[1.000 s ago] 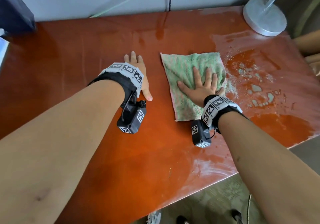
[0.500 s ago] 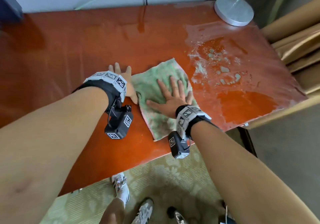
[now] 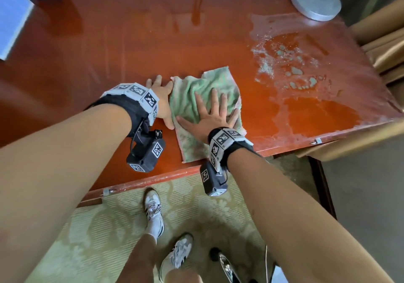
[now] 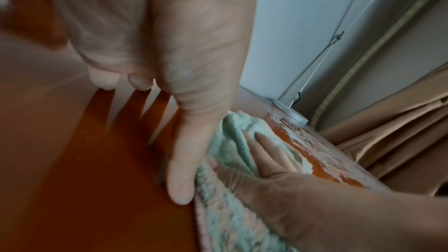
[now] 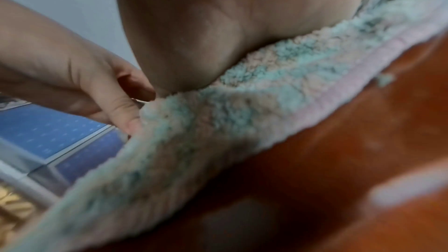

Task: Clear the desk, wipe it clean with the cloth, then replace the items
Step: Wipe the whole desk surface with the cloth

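The green and pink terry cloth (image 3: 203, 99) now lies bunched, nearer the glossy red-brown wooden table's (image 3: 109, 48) 6 o'clock edge. Right hand (image 3: 209, 116) presses it, grip spread; left hand (image 3: 160, 99), grip flat, touches its 9 o'clock edge.

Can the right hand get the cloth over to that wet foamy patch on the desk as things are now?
Probably yes. The right hand lies flat on the cloth, and only bare desk lies between it and the foamy patch; the lamp base stands farther back.
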`<state>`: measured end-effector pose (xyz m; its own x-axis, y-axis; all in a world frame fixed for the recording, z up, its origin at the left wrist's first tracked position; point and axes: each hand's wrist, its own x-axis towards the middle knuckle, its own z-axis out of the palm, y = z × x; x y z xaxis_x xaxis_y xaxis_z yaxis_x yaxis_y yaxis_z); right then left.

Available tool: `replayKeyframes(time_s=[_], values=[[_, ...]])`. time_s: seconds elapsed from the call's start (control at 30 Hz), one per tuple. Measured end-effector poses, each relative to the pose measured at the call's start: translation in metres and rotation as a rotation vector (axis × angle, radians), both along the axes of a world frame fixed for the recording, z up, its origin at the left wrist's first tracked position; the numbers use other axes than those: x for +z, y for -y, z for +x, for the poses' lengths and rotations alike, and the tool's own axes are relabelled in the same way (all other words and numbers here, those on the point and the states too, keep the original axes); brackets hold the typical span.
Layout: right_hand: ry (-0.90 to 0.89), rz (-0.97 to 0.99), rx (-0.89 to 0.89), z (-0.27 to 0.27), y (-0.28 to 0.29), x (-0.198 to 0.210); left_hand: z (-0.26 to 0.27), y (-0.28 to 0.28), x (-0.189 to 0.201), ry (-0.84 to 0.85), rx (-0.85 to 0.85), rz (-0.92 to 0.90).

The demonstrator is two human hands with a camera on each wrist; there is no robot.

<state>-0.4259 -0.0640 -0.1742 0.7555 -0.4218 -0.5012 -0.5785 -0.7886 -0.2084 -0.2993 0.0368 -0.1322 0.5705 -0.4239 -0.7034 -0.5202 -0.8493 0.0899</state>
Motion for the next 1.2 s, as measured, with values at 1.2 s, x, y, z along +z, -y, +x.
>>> replayKeyframes(time_s=[1.2], values=[[0.163,-0.216,-0.412,-0.004,-0.134,-0.024,0.036,-0.175,0.007,0.065,0.034,-0.036]])
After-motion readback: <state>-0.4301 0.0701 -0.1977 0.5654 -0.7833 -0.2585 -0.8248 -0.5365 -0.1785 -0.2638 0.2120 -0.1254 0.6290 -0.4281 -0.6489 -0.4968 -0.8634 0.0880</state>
